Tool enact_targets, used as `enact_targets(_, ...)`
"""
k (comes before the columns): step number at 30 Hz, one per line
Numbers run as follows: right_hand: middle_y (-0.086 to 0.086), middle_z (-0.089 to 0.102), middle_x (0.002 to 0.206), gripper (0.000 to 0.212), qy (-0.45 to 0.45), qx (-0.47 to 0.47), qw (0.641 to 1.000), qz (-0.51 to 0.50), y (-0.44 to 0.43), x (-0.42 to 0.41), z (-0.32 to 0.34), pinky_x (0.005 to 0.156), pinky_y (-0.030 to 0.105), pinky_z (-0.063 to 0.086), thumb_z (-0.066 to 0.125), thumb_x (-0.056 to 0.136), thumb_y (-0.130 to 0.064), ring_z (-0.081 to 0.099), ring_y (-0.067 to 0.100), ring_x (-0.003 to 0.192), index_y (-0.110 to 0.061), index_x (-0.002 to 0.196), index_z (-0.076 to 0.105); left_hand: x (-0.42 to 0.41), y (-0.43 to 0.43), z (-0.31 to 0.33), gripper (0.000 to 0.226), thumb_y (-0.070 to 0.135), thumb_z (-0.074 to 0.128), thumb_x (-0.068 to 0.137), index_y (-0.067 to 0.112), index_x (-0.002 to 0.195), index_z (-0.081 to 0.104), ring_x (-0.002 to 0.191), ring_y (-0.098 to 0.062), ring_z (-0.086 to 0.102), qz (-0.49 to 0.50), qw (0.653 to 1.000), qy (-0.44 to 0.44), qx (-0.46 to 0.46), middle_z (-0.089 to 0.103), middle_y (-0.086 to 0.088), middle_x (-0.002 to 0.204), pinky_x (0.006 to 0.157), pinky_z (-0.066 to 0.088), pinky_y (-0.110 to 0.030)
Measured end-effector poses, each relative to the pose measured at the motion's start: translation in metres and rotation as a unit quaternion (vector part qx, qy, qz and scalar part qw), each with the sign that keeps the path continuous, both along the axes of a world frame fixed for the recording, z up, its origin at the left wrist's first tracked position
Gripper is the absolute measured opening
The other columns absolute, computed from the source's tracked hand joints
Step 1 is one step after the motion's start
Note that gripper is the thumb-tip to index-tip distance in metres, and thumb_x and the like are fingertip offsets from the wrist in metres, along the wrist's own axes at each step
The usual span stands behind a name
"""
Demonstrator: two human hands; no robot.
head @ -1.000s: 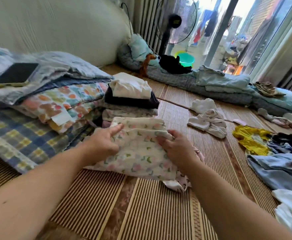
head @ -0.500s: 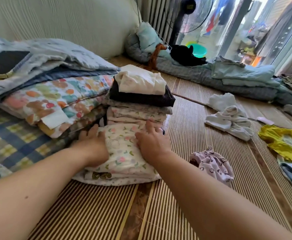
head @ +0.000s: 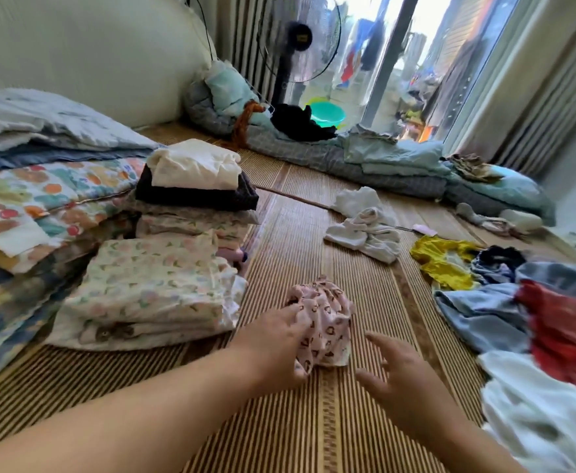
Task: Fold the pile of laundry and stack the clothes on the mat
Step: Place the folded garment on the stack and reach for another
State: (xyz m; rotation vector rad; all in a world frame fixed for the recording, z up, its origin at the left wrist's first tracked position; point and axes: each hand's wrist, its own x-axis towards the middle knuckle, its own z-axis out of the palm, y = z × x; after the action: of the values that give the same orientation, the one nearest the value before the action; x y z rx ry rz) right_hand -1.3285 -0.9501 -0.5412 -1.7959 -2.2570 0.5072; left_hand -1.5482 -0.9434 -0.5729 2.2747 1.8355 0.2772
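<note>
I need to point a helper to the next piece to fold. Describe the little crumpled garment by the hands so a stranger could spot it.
Start at the striped woven mat, with folded stacks on its left and loose clothes on its right. In the bare strip between them, nearest the camera, lies a small bunched pink garment under the left hand's fingers. It alone has dark leopard-like spots; the folded floral piece beside it is flat.
</note>
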Motion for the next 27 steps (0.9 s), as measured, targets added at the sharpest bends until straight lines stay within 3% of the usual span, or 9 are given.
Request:
enact_targets(3,-0.008,0.042,0.147,0.065,-0.005,-0.046,0.998,-0.031,-0.021,0.042,-0.007,0.104,0.032,0.046,0.063,0.089,-0.044,0.050,0.008,0.123,-0.034,0.146,0.034,0.040,0.006,-0.010,0.080,0.039,0.062,0.089,0.047,0.151,0.011,0.141,-0.030,0.027,0.068,0.993,-0.019,-0.094,0.005,-0.001,0.161,0.111,0.033,-0.045)
enact_targets(6,-0.007,0.046,0.145,0.066,0.012,-0.071,0.996,-0.045,-0.030,0.057,-0.015,0.104,0.030,0.046,0.066,0.087,-0.042,0.051,0.008,0.121,-0.034,0.145,0.035,0.056,0.007,-0.001,0.050,0.017,0.046,0.095,0.036,0.141,0.043,0.126,-0.024,0.049,0.060,0.994,-0.052,-0.070,0.043,-0.002,0.147,0.101,0.044,-0.040)
enact_targets(8,-0.006,0.047,0.143,0.071,0.038,-0.068,0.996,-0.042,-0.031,0.059,-0.016,0.102,0.032,0.047,0.070,0.085,-0.039,0.051,0.009,0.122,-0.036,0.146,0.034,0.063,-0.002,0.015,0.034,0.012,0.049,0.094,0.031,0.119,0.062,0.114,-0.019,0.058,0.027,0.981,-0.166,-0.101,0.056,-0.001,0.135,0.094,0.049,-0.033)
enact_targets(13,-0.025,0.046,0.127,0.091,0.224,-0.142,0.964,0.018,-0.025,0.047,-0.012,0.064,0.007,0.050,0.077,0.078,-0.017,0.060,-0.005,0.089,-0.046,0.146,0.024,0.045,-0.042,0.055,0.028,0.004,0.052,0.081,0.012,0.100,0.071,0.091,-0.025,0.067,-0.064,0.820,-0.510,-0.251,0.068,-0.012,0.102,0.077,0.057,-0.030)
enact_targets(16,-0.021,0.057,0.113,0.037,0.177,-0.151,0.970,0.067,-0.023,0.042,-0.005,0.077,0.019,0.055,0.071,0.083,-0.018,0.062,0.001,0.094,-0.039,0.112,0.063,0.028,-0.064,0.062,0.031,0.010,0.054,0.068,0.026,0.085,0.075,0.074,-0.013,0.065,-0.068,0.852,-0.449,-0.261,0.071,0.003,0.083,0.066,0.053,-0.025)
enact_targets(19,-0.022,0.052,0.121,0.014,0.029,-0.217,0.967,0.130,-0.025,0.049,-0.001,0.085,0.022,0.051,0.071,0.082,-0.029,0.057,0.002,0.101,-0.042,0.080,0.063,0.017,-0.075,0.049,0.034,0.020,0.051,0.061,0.038,0.079,0.074,0.069,-0.004,0.064,-0.026,0.929,-0.262,-0.261,0.071,0.015,0.079,0.065,0.051,-0.024)
enact_targets(23,-0.013,0.067,0.086,0.028,0.079,-0.270,0.955,0.095,-0.032,0.053,-0.003,0.069,0.021,0.051,0.062,0.082,-0.059,0.062,0.005,0.073,-0.032,0.086,0.069,0.017,-0.068,0.030,0.022,0.031,0.057,0.065,0.024,0.073,0.076,0.085,-0.013,0.058,0.001,0.913,-0.207,-0.351,0.071,0.006,0.099,0.075,0.047,-0.028)
enact_targets(25,-0.009,0.068,0.087,0.023,0.144,-0.181,0.973,-0.004,-0.032,0.044,-0.010,0.068,0.024,0.057,0.058,0.089,-0.051,0.066,0.011,0.072,-0.028,0.090,0.063,0.029,-0.060,0.022,0.022,0.039,0.060,0.073,0.020,0.066,0.069,0.070,-0.013,0.051,0.032,0.928,-0.229,-0.291,0.063,0.005,0.078,0.065,0.044,-0.027)
enact_targets(27,-0.008,0.068,0.092,0.014,0.142,-0.140,0.978,-0.059,-0.034,0.031,-0.019,0.060,0.023,0.056,0.063,0.090,-0.040,0.065,0.007,0.069,-0.029,0.095,0.056,0.045,-0.057,0.011,0.023,0.051,0.064,0.078,0.029,0.084,0.062,0.071,-0.006,0.057,0.050,0.949,-0.222,-0.217,0.063,0.010,0.082,0.066,0.048,-0.022)
